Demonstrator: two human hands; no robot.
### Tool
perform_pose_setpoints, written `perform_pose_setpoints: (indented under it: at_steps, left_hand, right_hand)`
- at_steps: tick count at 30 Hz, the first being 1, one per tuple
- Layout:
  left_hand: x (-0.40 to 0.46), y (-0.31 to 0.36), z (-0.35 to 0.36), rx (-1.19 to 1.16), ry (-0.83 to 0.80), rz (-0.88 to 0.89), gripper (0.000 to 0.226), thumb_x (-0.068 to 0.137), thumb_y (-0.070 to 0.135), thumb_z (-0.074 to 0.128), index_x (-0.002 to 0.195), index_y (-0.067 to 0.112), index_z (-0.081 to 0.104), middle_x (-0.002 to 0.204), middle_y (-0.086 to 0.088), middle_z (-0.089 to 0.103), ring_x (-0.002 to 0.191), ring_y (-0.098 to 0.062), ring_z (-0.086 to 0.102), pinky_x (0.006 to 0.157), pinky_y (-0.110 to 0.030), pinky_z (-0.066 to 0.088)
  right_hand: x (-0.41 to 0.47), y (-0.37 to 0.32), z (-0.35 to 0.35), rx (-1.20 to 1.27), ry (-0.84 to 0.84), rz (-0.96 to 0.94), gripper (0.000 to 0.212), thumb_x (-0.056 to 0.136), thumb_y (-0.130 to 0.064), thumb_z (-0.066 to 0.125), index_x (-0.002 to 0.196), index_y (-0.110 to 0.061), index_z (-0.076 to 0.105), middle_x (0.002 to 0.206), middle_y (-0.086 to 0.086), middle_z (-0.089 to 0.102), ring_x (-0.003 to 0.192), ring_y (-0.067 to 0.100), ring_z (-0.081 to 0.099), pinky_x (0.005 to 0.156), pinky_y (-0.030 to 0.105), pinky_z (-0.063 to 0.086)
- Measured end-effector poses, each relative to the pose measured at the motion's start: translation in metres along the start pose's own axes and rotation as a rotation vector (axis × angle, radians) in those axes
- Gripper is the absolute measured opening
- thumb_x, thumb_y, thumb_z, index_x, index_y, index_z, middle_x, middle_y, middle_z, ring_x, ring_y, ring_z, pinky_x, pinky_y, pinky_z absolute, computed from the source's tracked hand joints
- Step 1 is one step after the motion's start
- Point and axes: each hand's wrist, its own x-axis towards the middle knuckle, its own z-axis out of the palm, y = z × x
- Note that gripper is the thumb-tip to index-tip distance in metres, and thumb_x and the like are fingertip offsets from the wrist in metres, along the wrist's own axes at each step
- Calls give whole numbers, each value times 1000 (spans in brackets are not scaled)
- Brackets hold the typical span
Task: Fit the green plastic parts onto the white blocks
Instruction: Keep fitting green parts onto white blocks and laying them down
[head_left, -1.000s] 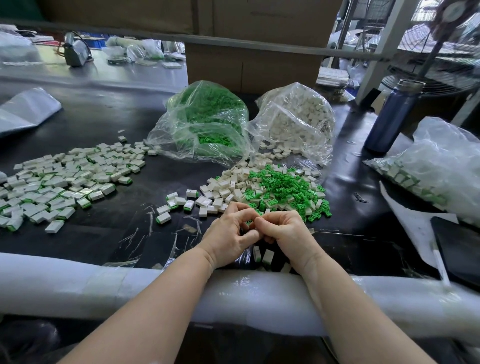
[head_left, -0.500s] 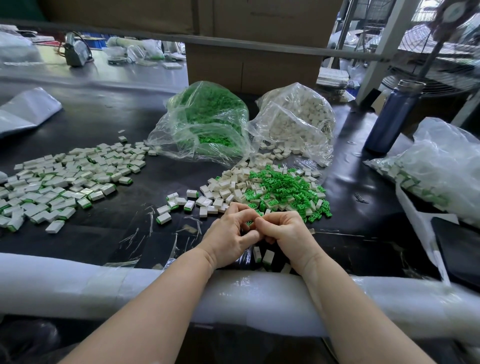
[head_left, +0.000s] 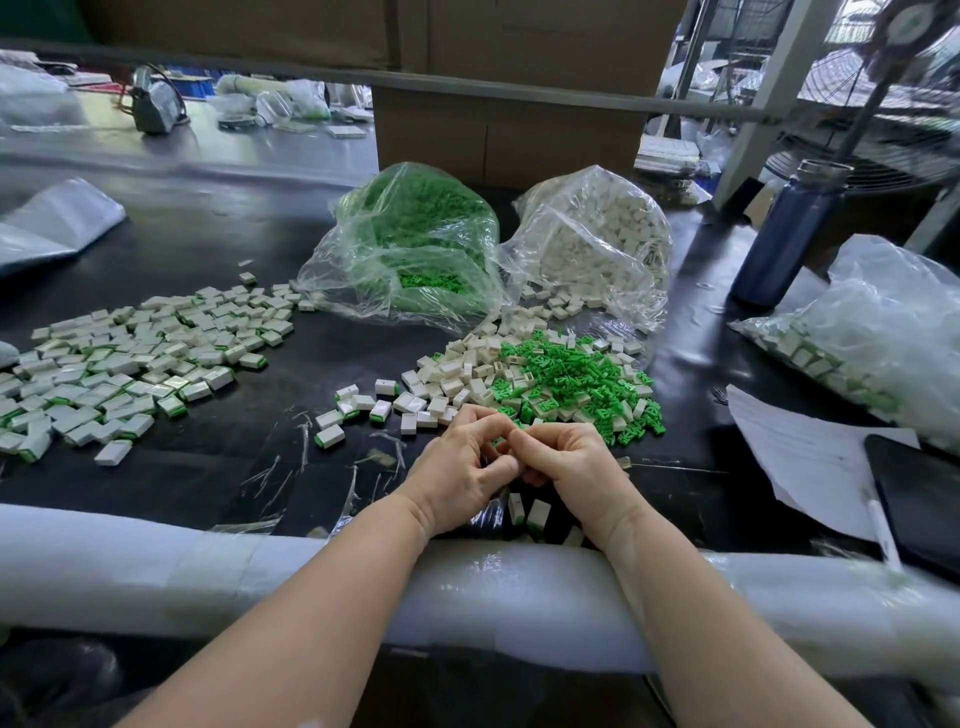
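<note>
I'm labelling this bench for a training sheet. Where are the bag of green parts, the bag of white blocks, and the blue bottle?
bag of green parts (head_left: 415, 234): head view, on the bag's bulging middle.
bag of white blocks (head_left: 592, 239): head view, mid-front of the bag.
blue bottle (head_left: 784, 239): head view, on its body.

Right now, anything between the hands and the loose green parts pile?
Nothing visible. The left hand and right hand sit on the black table directly before the green parts pile; only scattered white blocks lie alongside.

The black table (head_left: 218, 249) carries fitted blocks (head_left: 130, 364), loose green parts (head_left: 571, 384), two bags and a bottle (head_left: 784, 239).
</note>
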Motion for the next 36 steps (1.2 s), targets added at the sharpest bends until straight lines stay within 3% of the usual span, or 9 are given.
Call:
perform_pose_setpoints:
  at_steps: [8, 16, 19, 22, 25, 27, 30, 36]
  left_hand:
    - [0, -1, 0, 18, -18, 17, 12, 68, 36, 54, 76, 44, 54, 101, 17, 43, 88, -20, 54, 89, -44, 47]
    - [0, 1, 1, 23, -15, 14, 19, 59, 51, 48, 76, 44, 54, 101, 14, 45, 87, -20, 54, 87, -43, 47]
    - [1, 0, 1, 19, 3, 17, 11, 69, 38, 53, 80, 40, 55, 101, 12, 45, 87, -17, 54, 90, -39, 47]
    - [2, -2, 1, -77, 50, 40, 8, 85, 26, 63, 85, 32, 58, 102, 4, 46, 77, -11, 51, 80, -19, 47]
    - [2, -5, 0, -75, 120, 29, 12, 88, 15, 61, 85, 26, 59, 98, 5, 45, 77, -9, 49, 73, -8, 43]
    - [3, -6, 1, -60, 131, 13, 8, 88, 15, 61, 87, 22, 59, 97, 6, 45, 82, -13, 51, 74, -8, 43]
    - [4, -6, 2, -16, 128, 10, 3, 87, 18, 62, 90, 19, 60, 102, 2, 47, 87, -18, 54, 75, -10, 43]
    - [3, -4, 2, 59, 114, 10, 16, 87, 23, 62, 97, 11, 65, 105, 2, 50, 88, -18, 55, 80, -18, 44]
  right_hand:
    - [0, 0, -2, -33, 2, -6, 22, 88, -4, 59, 80, 16, 65, 66, 14, 48, 54, 12, 38, 51, 17, 34]
    - [1, 2, -2, -12, 28, -15, 23, 87, -3, 60, 75, 17, 63, 54, 5, 46, 45, 4, 38, 47, 15, 34]
    - [0, 2, 0, 20, 25, -28, 22, 88, -7, 59, 74, 7, 68, 53, 1, 53, 46, 1, 45, 49, 14, 38]
    - [-1, 0, 2, 52, 15, -54, 25, 91, -18, 55, 70, -12, 69, 55, -5, 62, 51, 2, 55, 51, 13, 43]
    - [0, 1, 0, 71, 113, -66, 19, 90, -17, 56, 84, -6, 70, 65, -1, 68, 56, 5, 62, 51, 14, 47]
    - [0, 2, -1, 27, 147, -83, 9, 87, -6, 61, 86, -7, 70, 68, 0, 68, 59, 4, 62, 51, 15, 48]
    - [0, 2, -1, -35, 156, -109, 18, 81, 2, 66, 75, -15, 69, 68, -1, 66, 60, 4, 59, 51, 17, 48]
    - [3, 3, 1, -237, 171, -75, 21, 85, -4, 63, 72, -20, 60, 69, 1, 59, 62, 12, 54, 57, 27, 51]
